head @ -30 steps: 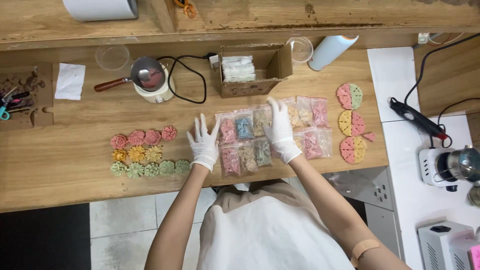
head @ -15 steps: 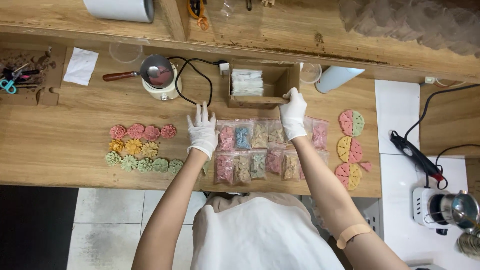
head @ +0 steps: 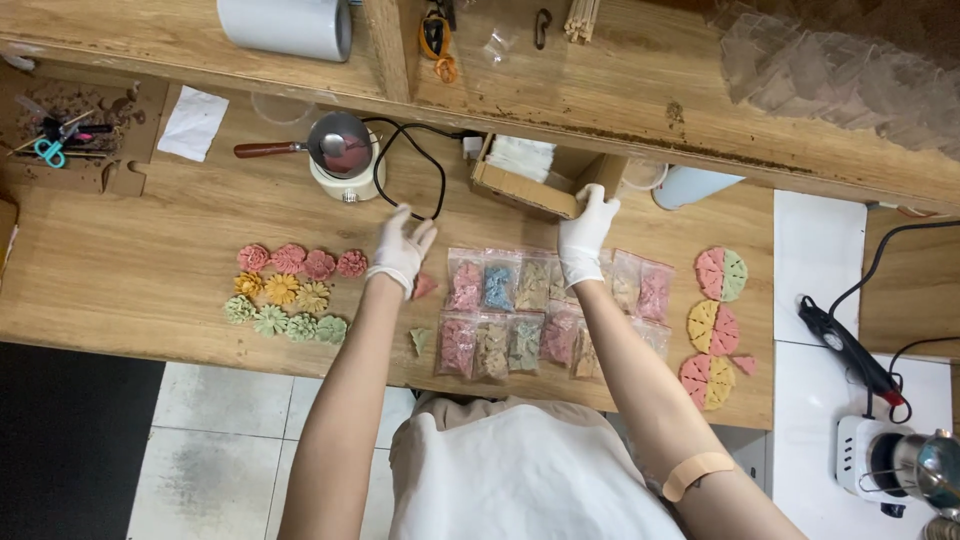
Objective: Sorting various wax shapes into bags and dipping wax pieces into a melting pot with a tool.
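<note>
Roughly L to R — grid of small flower-shaped wax pieces in pink/yellow/green rows sits at the left of the wooden bench, untouched. Left hand, white glove, hovers just right of them, fingers spread and loosely open, holding nothing that shows; fingertips near the black cord loop, a small pink wedge just under the wrist. Melting pot with spoon is up-left of that hand.

Centre: two rows of clear zip bags of coloured pieces below both hands.

Right hand, also gloved, is on the near right corner of the open cardboard box — fingers curled over the box edge, looks like a light grip, thumb hidden so can't tell how firm. Box lies straight ahead of this hand, away from the body, long axis running L-R with a slight tilt; right hand is on it, left is well apart.

Far right: round two-colour segmented discs, untouched.

Vs earlier frames: 1 s ago both hands lay flat on the bags; 0.5 s ago right hand had risen toward the box, left was on the bags' left edge. Now right has reached the box corner, left has lifted off up toward the cord. Head cam also tipped fwd — more shelf visible.
</note>
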